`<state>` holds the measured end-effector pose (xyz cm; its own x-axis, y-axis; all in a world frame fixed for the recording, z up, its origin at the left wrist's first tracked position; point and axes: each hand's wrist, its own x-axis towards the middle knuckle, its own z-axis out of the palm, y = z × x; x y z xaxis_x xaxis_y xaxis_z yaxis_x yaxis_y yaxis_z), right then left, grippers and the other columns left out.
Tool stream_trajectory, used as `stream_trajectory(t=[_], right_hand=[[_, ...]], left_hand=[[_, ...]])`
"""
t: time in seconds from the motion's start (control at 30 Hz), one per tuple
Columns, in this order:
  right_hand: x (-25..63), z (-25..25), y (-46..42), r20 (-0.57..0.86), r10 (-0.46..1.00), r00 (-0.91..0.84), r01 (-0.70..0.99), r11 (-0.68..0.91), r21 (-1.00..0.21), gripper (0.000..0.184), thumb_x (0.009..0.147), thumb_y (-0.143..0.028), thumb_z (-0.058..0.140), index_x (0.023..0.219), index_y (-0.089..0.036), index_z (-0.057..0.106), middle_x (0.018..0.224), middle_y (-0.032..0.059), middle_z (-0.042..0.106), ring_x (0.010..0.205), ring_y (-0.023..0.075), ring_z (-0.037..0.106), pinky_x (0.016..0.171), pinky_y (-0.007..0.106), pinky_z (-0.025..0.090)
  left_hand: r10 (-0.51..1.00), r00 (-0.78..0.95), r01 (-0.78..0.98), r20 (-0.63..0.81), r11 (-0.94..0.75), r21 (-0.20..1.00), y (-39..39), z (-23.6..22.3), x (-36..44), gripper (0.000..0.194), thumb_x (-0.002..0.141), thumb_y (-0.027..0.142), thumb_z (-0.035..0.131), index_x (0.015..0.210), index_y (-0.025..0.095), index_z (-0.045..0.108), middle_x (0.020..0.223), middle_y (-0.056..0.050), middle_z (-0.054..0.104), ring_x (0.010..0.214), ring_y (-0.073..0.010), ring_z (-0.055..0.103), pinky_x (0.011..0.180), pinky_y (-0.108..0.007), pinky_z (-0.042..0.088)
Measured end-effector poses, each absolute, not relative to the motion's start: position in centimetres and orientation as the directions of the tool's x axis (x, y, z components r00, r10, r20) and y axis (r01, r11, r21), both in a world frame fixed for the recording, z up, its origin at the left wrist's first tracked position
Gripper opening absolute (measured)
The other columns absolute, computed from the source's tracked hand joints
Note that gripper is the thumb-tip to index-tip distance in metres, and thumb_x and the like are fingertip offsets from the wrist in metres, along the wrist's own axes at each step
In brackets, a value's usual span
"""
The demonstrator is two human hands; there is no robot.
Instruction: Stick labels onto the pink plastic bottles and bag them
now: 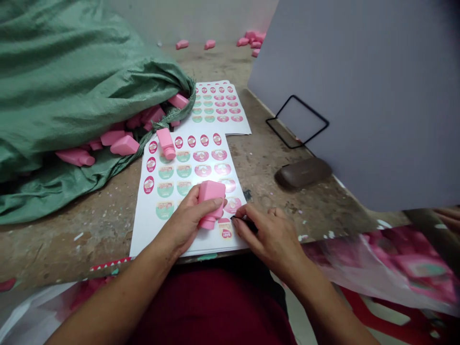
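My left hand (187, 218) is closed around a small pink plastic bottle (212, 191), its capped end tilted toward me above a sheet of stickers (146, 232). At the sheet's right edge, my right hand (273, 235) pinches a thin dark tool (250, 223); its kind is not clear. The tool's tip is close to a pink-and-cream label (226, 231) near the sheet's lower right corner. Another pink bottle (166, 140) lies on the upper left part of the sheet. Rows of green, pink and magenta labels cover much of the sheet.
A green woven sack (89, 81) spills several pink bottles (124, 145) at left. Behind lies a second sticker sheet (239, 125). To the right are a brown case (304, 172), a black wire frame (297, 120) and a large grey panel (345, 86). Bagged bottles (413, 263) sit lower right.
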<state>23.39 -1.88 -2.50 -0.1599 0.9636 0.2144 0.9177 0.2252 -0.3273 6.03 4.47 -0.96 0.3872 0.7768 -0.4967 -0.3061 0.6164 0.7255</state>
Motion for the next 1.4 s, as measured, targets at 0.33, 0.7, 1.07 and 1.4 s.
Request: stream_trajectory(t=[0.33, 0.7, 1.07, 1.4], right_hand=[[23.4, -2.4, -2.3, 0.098, 0.993, -0.072, 0.903, 0.106, -0.416, 0.016, 0.094, -0.030, 0.049, 0.085, -0.023, 0.061, 0.070, -0.0012, 0.070, 0.056, 0.0171, 0.054, 0.064, 0.032, 0.031], [23.7, -2.3, -2.1, 0.033, 0.996, -0.088, 0.889, 0.094, -0.448, 0.015, 0.094, -0.031, 0.050, 0.087, -0.024, 0.061, 0.077, -0.0008, 0.073, 0.060, 0.0173, 0.057, 0.068, 0.033, 0.033], [22.8, -2.3, -1.9, 0.091, 0.994, -0.057, 0.918, 0.088, -0.387, 0.018, 0.090, -0.036, 0.057, 0.077, -0.023, 0.058, 0.066, -0.0014, 0.069, 0.053, 0.0152, 0.055, 0.066, 0.033, 0.031], [24.6, -1.9, -1.5, -0.316, 0.938, 0.140, 0.229, -0.341, -0.912, 0.036, 0.076, -0.055, 0.064, 0.069, -0.023, 0.050, 0.054, -0.0057, 0.046, 0.048, 0.0113, 0.041, 0.046, 0.025, 0.030]], left_hand=[[0.777, 0.379, -0.320, -0.502, 0.619, 0.717, 4.4, -0.9, 6.0, 0.036, 0.073, 0.021, 0.078, 0.107, 0.017, 0.065, 0.102, -0.008, 0.068, 0.096, -0.0193, 0.064, 0.095, -0.036, 0.047], [0.771, 0.375, -0.340, -0.515, 0.631, 0.697, 4.5, -0.8, 5.9, 0.033, 0.075, 0.017, 0.076, 0.106, 0.017, 0.064, 0.103, -0.008, 0.069, 0.096, -0.0197, 0.066, 0.097, -0.037, 0.047], [0.752, 0.364, -0.406, -0.550, 0.660, 0.632, 4.6, -0.5, 6.0, 0.022, 0.085, 0.016, 0.067, 0.107, 0.014, 0.062, 0.106, -0.011, 0.071, 0.094, -0.0210, 0.071, 0.099, -0.040, 0.052], [0.764, 0.363, -0.392, -0.534, 0.645, 0.656, 4.6, -1.2, 5.7, 0.031, 0.081, 0.019, 0.072, 0.110, 0.017, 0.061, 0.110, -0.011, 0.070, 0.098, -0.0219, 0.071, 0.101, -0.040, 0.050]])
